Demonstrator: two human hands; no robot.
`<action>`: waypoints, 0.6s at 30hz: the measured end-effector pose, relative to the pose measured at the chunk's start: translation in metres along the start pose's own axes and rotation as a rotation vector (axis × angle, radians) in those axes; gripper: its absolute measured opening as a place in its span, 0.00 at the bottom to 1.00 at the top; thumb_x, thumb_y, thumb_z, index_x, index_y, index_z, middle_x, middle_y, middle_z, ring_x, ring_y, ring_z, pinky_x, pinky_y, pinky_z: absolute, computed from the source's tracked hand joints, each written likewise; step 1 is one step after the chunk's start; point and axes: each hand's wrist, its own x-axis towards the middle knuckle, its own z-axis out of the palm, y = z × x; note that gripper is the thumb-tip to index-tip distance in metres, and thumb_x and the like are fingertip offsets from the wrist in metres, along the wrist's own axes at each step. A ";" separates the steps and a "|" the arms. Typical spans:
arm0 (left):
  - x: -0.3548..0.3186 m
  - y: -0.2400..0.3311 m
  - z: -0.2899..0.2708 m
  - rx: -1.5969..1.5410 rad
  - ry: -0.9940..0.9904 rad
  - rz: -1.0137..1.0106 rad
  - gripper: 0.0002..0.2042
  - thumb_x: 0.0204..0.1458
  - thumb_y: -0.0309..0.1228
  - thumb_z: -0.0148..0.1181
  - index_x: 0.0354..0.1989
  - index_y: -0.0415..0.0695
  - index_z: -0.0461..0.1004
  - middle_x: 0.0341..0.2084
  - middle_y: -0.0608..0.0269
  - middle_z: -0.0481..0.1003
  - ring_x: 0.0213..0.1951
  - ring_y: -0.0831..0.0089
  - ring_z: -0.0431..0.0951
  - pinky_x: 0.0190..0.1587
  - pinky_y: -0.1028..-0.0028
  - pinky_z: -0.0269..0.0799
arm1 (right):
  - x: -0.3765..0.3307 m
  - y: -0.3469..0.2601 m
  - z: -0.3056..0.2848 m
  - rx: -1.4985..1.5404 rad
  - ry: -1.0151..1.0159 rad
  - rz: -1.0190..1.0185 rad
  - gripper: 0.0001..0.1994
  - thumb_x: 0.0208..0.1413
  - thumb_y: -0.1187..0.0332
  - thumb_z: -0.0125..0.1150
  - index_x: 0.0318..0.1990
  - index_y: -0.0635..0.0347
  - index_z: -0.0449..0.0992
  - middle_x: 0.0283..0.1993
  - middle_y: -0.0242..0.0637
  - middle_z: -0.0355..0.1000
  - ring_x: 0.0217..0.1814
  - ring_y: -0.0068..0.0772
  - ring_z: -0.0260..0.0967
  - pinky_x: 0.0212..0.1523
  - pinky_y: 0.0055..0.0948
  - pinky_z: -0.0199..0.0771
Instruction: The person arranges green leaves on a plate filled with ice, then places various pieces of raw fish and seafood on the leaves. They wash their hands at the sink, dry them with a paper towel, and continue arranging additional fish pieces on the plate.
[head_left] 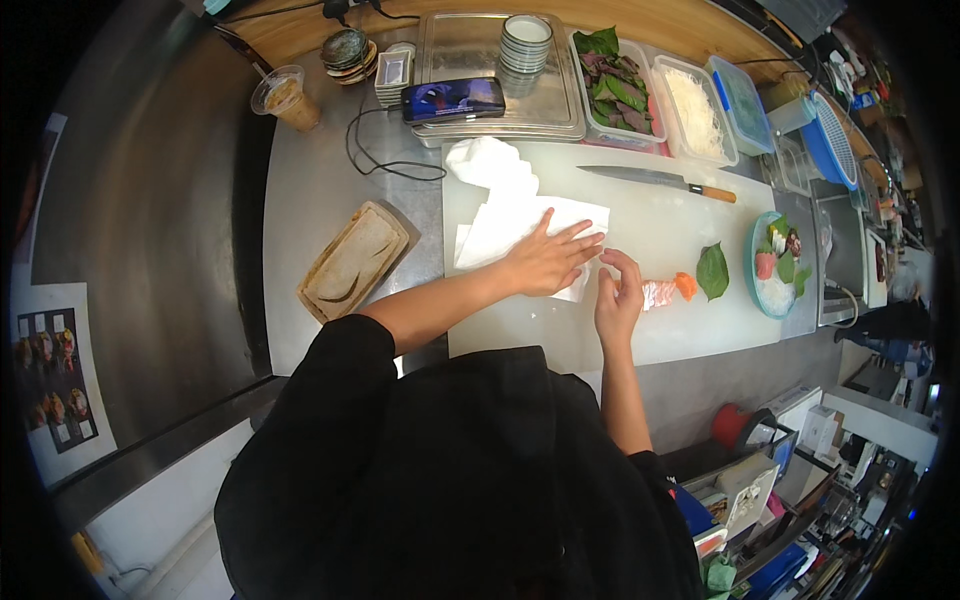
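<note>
My left hand (552,258) lies flat with fingers spread on folded white paper towels (500,228) on the pale cutting board (560,335). Whatever lies under the paper is hidden. Beside the paper's right edge, my right hand (621,295) is raised, its fingers bent and thumb apart from the index finger; I see nothing in it. Just right of that hand sit pale pink slices (657,294) and an orange slice (685,286), probably fish. A green leaf (713,272) lies beyond them. Across the board's far side rests a knife (650,180) with a wooden handle.
A turquoise bowl (757,285) with garnished food stands at the board's right end. Behind are tubs of leaves (618,88) and white shreds (692,112), a phone (453,100) and stacked cups (526,45). A rectangular stoneware dish (352,262) and iced drink (287,98) stand left.
</note>
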 end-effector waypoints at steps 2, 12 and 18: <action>0.002 -0.002 -0.002 -0.054 -0.027 0.011 0.28 0.67 0.46 0.49 0.74 0.52 0.62 0.77 0.70 0.53 0.79 0.69 0.45 0.72 0.29 0.42 | 0.002 0.001 -0.001 -0.061 -0.011 -0.066 0.12 0.58 0.82 0.56 0.48 0.64 0.78 0.56 0.45 0.75 0.61 0.42 0.73 0.56 0.37 0.76; -0.023 -0.018 -0.018 -0.114 -0.024 -0.149 0.34 0.63 0.45 0.54 0.76 0.45 0.57 0.78 0.63 0.49 0.79 0.64 0.45 0.73 0.31 0.38 | -0.022 0.005 0.033 -0.526 -0.369 -0.284 0.29 0.64 0.67 0.60 0.70 0.62 0.63 0.76 0.51 0.58 0.80 0.55 0.51 0.76 0.60 0.49; -0.028 -0.022 -0.020 -0.156 0.037 -0.128 0.34 0.61 0.43 0.55 0.75 0.44 0.58 0.78 0.62 0.50 0.79 0.64 0.46 0.73 0.32 0.39 | -0.034 0.009 0.034 -0.578 -0.474 -0.268 0.38 0.65 0.57 0.60 0.76 0.67 0.52 0.81 0.53 0.46 0.84 0.59 0.40 0.77 0.63 0.42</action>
